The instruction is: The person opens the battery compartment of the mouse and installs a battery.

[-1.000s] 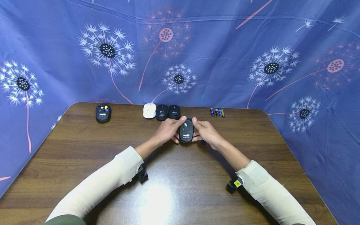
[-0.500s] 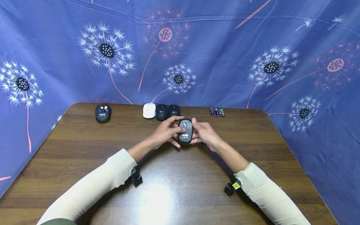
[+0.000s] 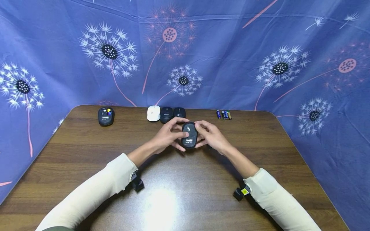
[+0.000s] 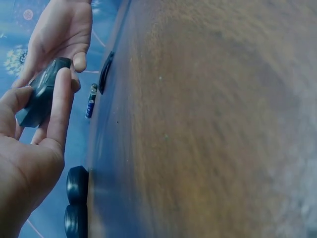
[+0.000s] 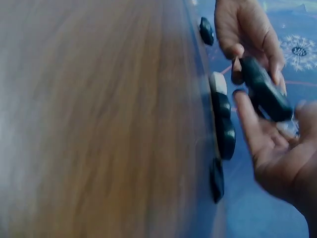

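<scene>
A black computer mouse (image 3: 189, 136) is raised over the table, its underside with a pale label facing the head camera. My left hand (image 3: 166, 136) grips it from the left, thumb lying across the underside. On the other side my right hand (image 3: 213, 137) holds its edge, thumb near the upper right corner and other fingers behind. The left wrist view shows the mouse (image 4: 42, 94) edge-on between the fingers of both hands. A thin dark piece (image 4: 105, 73) lies on the table beyond it; my right hand hides this piece in the head view.
A white mouse (image 3: 154, 113) and two black mice (image 3: 166, 115) stand in a row at the back edge. Another black mouse (image 3: 106, 116) lies underside up at the back left, colored batteries showing in it. Several loose batteries (image 3: 224, 115) lie at the back right.
My left thumb has moved from the mouse's top edge onto its underside. The mouse has shifted slightly left and toward me. My right fingers have drawn in at its upper right edge.
</scene>
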### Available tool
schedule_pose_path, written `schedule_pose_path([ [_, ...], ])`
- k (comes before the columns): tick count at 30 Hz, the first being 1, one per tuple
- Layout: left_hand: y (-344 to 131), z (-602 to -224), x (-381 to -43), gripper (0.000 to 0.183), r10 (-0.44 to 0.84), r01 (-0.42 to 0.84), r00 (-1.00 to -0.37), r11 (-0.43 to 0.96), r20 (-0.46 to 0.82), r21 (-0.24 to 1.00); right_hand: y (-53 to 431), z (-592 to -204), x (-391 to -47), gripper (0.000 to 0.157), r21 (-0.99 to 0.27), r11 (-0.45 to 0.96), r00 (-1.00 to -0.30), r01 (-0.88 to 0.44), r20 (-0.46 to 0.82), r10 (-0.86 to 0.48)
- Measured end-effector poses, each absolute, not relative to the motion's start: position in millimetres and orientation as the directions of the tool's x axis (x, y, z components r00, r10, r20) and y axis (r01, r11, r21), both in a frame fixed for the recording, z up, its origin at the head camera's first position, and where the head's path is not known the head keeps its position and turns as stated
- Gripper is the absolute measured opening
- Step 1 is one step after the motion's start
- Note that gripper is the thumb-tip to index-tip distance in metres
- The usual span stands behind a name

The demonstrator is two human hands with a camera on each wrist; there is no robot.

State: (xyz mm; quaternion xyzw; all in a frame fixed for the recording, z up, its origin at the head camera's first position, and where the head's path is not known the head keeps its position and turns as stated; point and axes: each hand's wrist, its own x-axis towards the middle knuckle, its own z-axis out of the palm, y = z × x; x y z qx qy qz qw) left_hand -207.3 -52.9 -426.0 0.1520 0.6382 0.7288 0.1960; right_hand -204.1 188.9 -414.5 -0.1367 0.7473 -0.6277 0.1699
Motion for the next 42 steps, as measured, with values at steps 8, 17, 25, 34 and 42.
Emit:
schedule_pose_path([
  [8,-57,-429,-209,0.057,0.470,-0.060,-0.883,-0.125,0.006,0.990,194,-418,-204,0.068,-0.978,0.148,-0.852,-0.149,0.051,-0.521],
  [17,-56,-433,-206,0.053,0.460,-0.040,-0.888,-0.076,-0.001,0.996,192,-410,-203,0.055,-0.943,0.269,-0.842,-0.196,0.021,-0.539],
  [25,-56,-436,-199,0.054,0.488,-0.108,-0.872,-0.104,-0.044,0.989,193,-411,-199,0.050,-0.911,0.332,-0.826,-0.246,0.018,-0.563],
  [34,-57,-435,-201,0.056,0.479,-0.123,-0.875,-0.086,-0.067,0.989,196,-409,-202,0.056,-0.926,0.300,-0.812,-0.229,0.012,-0.583],
  [42,-53,-429,-205,0.057,0.449,-0.110,-0.891,-0.075,-0.065,0.991,194,-406,-205,0.055,-0.864,0.373,-0.844,-0.340,0.105,-0.526],
])
